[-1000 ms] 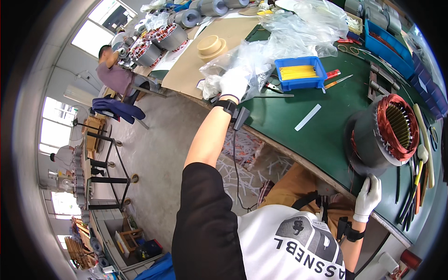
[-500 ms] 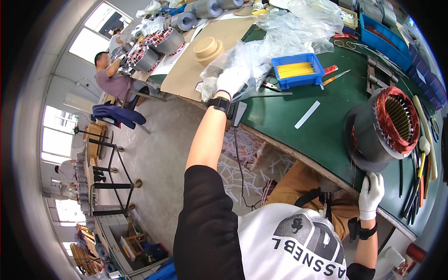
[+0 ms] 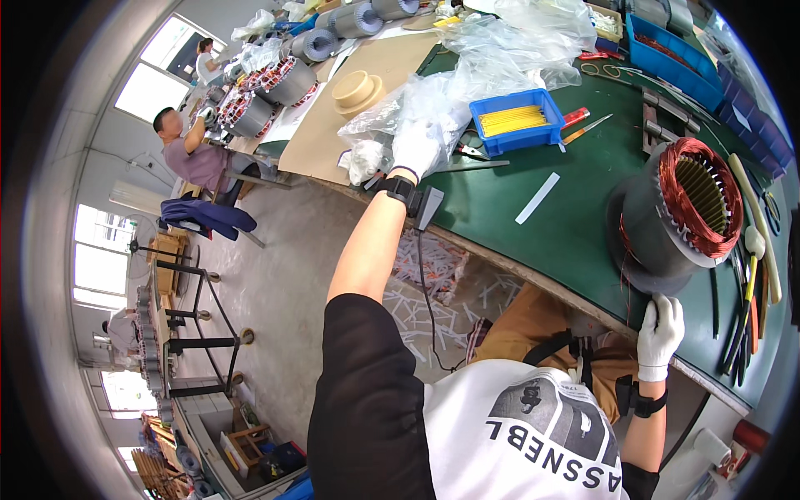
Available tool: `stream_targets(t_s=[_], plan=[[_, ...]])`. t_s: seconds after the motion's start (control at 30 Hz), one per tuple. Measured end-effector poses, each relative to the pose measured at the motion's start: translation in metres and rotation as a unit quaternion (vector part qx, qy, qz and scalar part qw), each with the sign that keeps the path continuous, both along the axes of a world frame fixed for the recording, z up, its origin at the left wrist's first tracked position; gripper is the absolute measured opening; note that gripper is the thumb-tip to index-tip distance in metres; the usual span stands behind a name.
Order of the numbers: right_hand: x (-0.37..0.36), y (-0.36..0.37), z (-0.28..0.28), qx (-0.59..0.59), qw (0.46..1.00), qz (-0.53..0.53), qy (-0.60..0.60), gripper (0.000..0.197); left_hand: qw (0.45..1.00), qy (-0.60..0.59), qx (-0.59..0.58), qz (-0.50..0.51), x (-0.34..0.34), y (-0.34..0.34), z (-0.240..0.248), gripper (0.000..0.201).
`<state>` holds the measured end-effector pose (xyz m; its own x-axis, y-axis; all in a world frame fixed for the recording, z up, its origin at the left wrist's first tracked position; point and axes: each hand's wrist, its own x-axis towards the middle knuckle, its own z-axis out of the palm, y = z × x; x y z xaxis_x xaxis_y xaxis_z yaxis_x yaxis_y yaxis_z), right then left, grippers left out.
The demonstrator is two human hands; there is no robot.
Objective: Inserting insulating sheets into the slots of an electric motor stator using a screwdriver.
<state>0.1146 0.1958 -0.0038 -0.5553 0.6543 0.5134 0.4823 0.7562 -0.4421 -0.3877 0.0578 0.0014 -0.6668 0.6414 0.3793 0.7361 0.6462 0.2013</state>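
Observation:
My left hand [image 3: 414, 148], in a white glove, reaches far out and grips a crumpled clear plastic bag [image 3: 467, 79] on the green bench top [image 3: 575, 225]. Just right of it stands a blue tray [image 3: 517, 122] filled with yellow strips. My right hand [image 3: 660, 333], also gloved, rests on the bench's near edge below a grey motor stator [image 3: 667, 221] with copper windings, touching its base. A white paper strip [image 3: 537, 198] lies flat between tray and stator.
Hand tools [image 3: 750, 283] lie right of the stator; blue bins [image 3: 675, 42] line the far edge. A cardboard sheet [image 3: 358, 108] with a beige spool [image 3: 357, 90] lies to the left. A seated person [image 3: 196, 154] works on other stators [image 3: 279, 83]. Paper scraps litter the floor [image 3: 429, 267].
The view has shifted; my left hand stays on the plastic bag. My right hand has risen from beside my lap to the bench edge at the stator's base.

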Motion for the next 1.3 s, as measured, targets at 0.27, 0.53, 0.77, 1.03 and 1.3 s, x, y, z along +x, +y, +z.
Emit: stream_targets(t_s=[0.27, 0.53, 0.77, 1.03, 1.3], plan=[[0.0, -0.002, 0.0, -0.003, 1.0, -0.002, -0.017, 0.013, 0.994, -0.065, -0.042, 0.075, 0.027, 0.023, 0.027, 0.043], [-0.003, -0.003, 0.0, 0.02, 1.0, -0.012, -0.01, 0.013, 0.993, -0.085, -0.066, 0.042, 0.011, 0.033, 0.007, 0.045], [-0.001, 0.0, -0.003, 0.028, 1.0, -0.009, 0.001, 0.013, 0.981, 0.143, -0.099, -0.09, 0.03, 0.026, 0.016, 0.028], [0.003, 0.0, -0.004, 0.013, 1.0, 0.001, 0.012, 0.014, 0.953, -0.146, 0.264, -0.021, 0.035, -0.002, 0.029, 0.031], [0.01, -0.032, 0.062, 0.15, 0.983, -0.105, 0.001, 0.033, 0.805, -0.352, 0.477, -0.026, 0.041, -0.073, 0.017, 0.037]])
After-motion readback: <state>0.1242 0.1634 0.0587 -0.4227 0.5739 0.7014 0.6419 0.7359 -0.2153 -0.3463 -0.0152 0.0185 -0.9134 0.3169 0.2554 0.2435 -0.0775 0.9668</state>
